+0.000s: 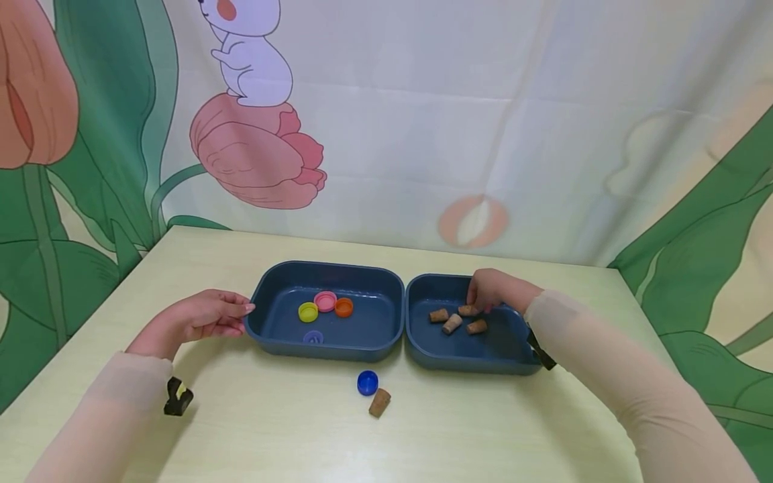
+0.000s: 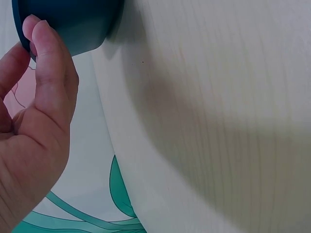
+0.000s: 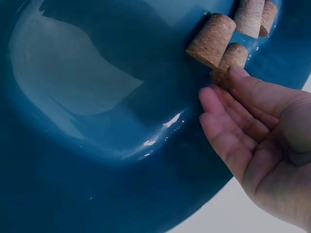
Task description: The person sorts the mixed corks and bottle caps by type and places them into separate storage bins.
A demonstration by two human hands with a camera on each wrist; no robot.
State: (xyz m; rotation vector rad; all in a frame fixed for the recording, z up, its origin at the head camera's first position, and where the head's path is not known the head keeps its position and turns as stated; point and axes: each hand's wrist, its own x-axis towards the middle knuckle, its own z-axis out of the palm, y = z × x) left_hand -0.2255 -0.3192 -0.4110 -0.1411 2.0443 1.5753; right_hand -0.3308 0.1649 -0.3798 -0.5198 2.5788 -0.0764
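My left hand [image 1: 211, 315] pinches the left rim of a dark blue tray [image 1: 386, 345]; the left wrist view shows the fingers [image 2: 51, 63] against its outer wall. Inside lie a yellow cap [image 1: 308, 312], a pink cap [image 1: 325, 301], an orange cap [image 1: 343, 307] and a purple cap [image 1: 313, 337]. Over a second blue tray [image 1: 435, 359], on the right, my right hand [image 1: 492, 288] reaches in. Its thumb and fingers pinch a cork [image 3: 233, 58] among several others, such as a larger-looking cork [image 3: 214, 39] beside it.
In front of the trays, a dark blue cap [image 1: 368, 383] and a single cork [image 1: 380, 403] lie close together on the pale wooden table [image 1: 290, 429]. The two trays stand side by side, nearly touching. A printed cloth [image 1: 386, 134] hangs behind the table.
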